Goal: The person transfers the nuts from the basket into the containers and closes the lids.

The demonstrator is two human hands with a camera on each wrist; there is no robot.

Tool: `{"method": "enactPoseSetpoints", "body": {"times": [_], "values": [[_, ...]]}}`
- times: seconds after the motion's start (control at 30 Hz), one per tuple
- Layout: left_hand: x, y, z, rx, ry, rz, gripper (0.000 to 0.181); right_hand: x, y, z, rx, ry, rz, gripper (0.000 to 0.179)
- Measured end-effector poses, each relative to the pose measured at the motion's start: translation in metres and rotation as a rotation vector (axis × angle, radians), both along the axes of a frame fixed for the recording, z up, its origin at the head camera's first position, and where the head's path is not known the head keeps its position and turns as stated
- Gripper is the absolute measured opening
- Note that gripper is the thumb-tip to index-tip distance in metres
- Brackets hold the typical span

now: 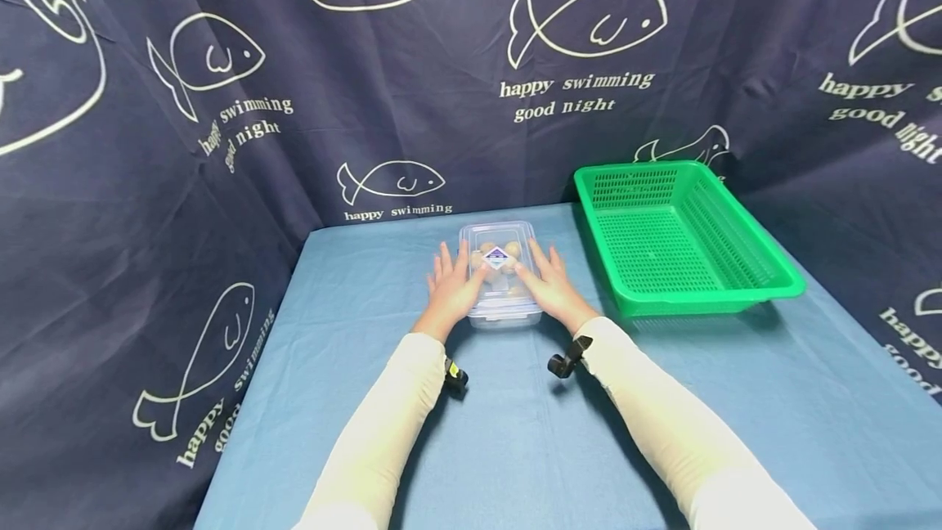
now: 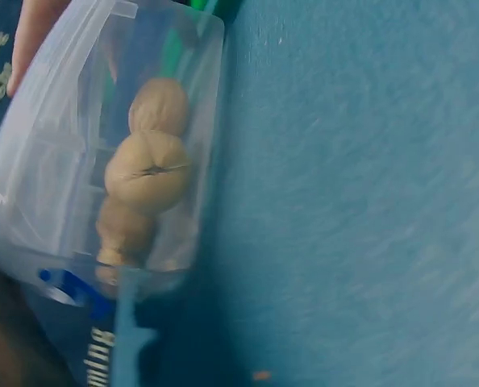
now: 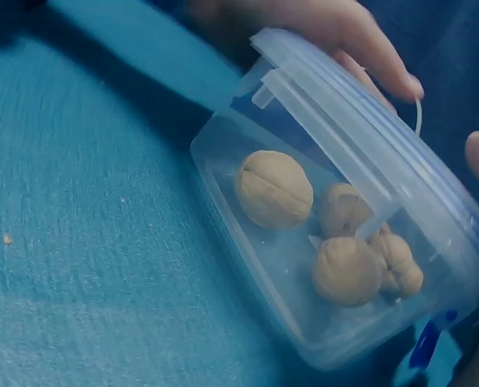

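A clear plastic box (image 1: 504,305) with a lid stands on the blue cloth, a blue-and-white diamond label (image 1: 496,258) on its top. Through its walls several walnuts (image 3: 274,189) show, along with a peanut (image 3: 398,264) in its shell. My left hand (image 1: 451,293) lies along the box's left side, thumb over the lid and the other fingers stretched forward. At the right side my right hand (image 1: 552,289) mirrors it, its thumb on the lid near the label and its fingers extended. Blue clip parts (image 3: 423,345) show at the box's edge in the right wrist view.
An upright-walled green plastic basket (image 1: 710,297) with perforated sides stands right of the box. Dark curtains (image 1: 441,88) printed with fish hang behind the table and at both sides. Small crumbs (image 3: 7,239) lie on the blue cloth (image 1: 353,293).
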State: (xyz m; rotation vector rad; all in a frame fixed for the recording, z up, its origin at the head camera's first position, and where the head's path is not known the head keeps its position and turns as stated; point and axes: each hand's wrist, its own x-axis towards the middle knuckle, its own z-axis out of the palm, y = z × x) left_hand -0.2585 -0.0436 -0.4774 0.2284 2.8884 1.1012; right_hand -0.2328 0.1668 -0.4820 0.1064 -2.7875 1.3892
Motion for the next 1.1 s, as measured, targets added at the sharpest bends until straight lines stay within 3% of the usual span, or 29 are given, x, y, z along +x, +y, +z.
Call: {"method": "enactPoseSetpoints", "body": {"times": [0.13, 0.3, 0.37, 0.43, 0.6, 0.8, 0.87, 0.97, 1.1], "values": [[-0.001, -0.003, -0.009, 0.371, -0.002, -0.002, 0.072, -0.004, 0.003, -0.008, -0.259, 0.047, -0.017, 0.072], [-0.005, -0.004, -0.018, 0.952, -0.11, -0.025, 0.068, -0.008, 0.003, -0.016, -0.733, 0.025, -0.005, 0.07], [-0.007, -0.003, -0.022, 1.125, -0.166, -0.011, 0.066, -0.009, 0.002, -0.019, -0.896, -0.001, -0.001, 0.069], [-0.007, -0.003, -0.025, 1.241, -0.204, 0.012, 0.064, -0.008, 0.0, -0.022, -1.015, -0.021, -0.006, 0.068], [-0.006, -0.005, -0.03, 1.41, -0.229, 0.037, 0.063, -0.008, 0.001, -0.028, -1.174, -0.03, -0.019, 0.064], [-0.008, -0.015, -0.033, 1.567, -0.189, 0.035, 0.066, -0.01, 0.007, -0.025, -1.211, 0.027, -0.034, 0.069], [-0.007, -0.018, -0.03, 1.548, -0.177, 0.041, 0.066, -0.01, 0.009, -0.02, -1.173, 0.054, -0.031, 0.069], [-0.007, -0.021, -0.022, 1.447, -0.171, 0.027, 0.065, -0.01, 0.009, -0.011, -1.063, 0.081, -0.008, 0.067], [-0.005, -0.017, -0.01, 1.243, -0.132, -0.061, 0.063, -0.011, 0.008, 0.0, -0.818, 0.082, 0.023, 0.066]]}}
